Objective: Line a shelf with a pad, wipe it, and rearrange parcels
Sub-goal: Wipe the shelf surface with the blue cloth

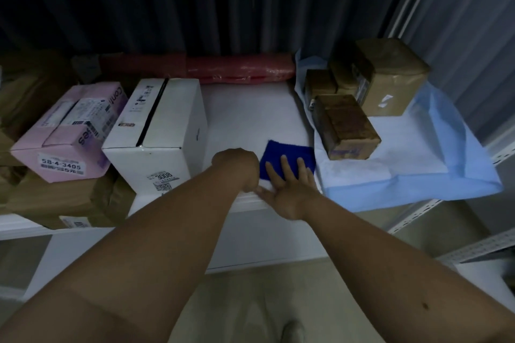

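Labels — pink box [65, 131] "58-4-3405", white box [156, 133] "3008".

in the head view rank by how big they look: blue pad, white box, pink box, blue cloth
1. blue pad
2. white box and pink box: look alike, not ranked
3. blue cloth, partly under the right hand

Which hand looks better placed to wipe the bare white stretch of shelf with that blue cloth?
The right hand, probably. Its straight fingers already lie flat on the blue cloth, which sits on the bare shelf. The left hand is curled at the cloth's edge, not on top of it.
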